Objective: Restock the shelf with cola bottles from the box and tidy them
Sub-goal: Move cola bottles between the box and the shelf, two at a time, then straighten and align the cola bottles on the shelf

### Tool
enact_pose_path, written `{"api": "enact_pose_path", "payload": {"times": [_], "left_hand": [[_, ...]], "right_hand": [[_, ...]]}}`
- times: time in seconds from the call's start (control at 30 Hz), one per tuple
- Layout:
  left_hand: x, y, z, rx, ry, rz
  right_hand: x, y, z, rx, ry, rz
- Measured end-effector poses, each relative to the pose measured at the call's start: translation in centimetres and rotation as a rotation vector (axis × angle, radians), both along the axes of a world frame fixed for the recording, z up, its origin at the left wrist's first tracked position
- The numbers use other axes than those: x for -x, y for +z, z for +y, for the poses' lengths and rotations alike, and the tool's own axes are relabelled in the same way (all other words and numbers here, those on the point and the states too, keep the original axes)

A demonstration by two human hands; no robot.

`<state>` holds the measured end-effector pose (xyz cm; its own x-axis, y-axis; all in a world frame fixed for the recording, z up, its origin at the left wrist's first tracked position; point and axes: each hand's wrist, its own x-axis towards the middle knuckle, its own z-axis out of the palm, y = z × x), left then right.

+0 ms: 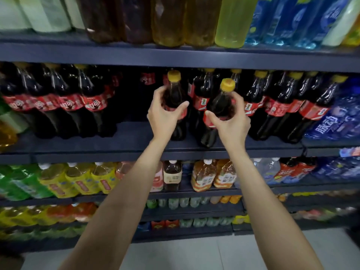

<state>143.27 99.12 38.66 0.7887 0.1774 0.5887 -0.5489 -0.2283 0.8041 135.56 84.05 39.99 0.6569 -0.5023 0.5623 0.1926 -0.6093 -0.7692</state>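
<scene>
Both hands reach to the dark blue metal shelf point(136, 137). The left hand point(165, 112) grips a yellow-capped plastic cola bottle with a red label point(174, 94); the right hand point(231, 121) grips a second, tilted cola bottle point(220, 106). Both sit in the gap between cola rows. Best to stand each upright, push it back, and turn labels forward.

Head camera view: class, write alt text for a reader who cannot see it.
A person's left hand and right hand each grip a yellow-capped plastic cola bottle, the left bottle upright and the right bottle tilted, at a gap on the dark blue shelf. Rows of matching cola bottles stand on either side.
</scene>
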Motion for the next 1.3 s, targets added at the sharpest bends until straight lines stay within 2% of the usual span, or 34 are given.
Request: {"api": "enact_pose_path", "payload": {"times": [0.27, 0.43, 0.53, 0.8, 1.07, 1.3], "left_hand": [[-4.1, -1.0, -2.1, -0.037, -0.045, 0.024], [-3.9, -3.9, -1.2, -0.288, -0.129, 0.047], [-3.6, -5.1, -1.2, -0.429, -0.108, 0.100], [-5.5, -5.8, -0.7, -0.325, -0.084, 0.170], [-7.2, -5.8, 0.2, -0.344, -0.131, 0.174], [-6.9, -6.1, -0.2, -0.303, -0.175, 0.199]], "right_hand": [[-2.1, -1.8, -0.9, 0.114, 0.011, 0.019], [-1.8, -4.8, -0.6, 0.131, 0.028, 0.059], [-1.8, -5.7, -1.2, 0.176, 0.014, 0.113], [-2.7, -5.9, -2.7, 0.185, -0.003, 0.109], [-2.7, -6.3, -2.7, 0.234, -0.023, 0.125], [-1.9, -6.8, -2.3, 0.224, -0.045, 0.036]]}}
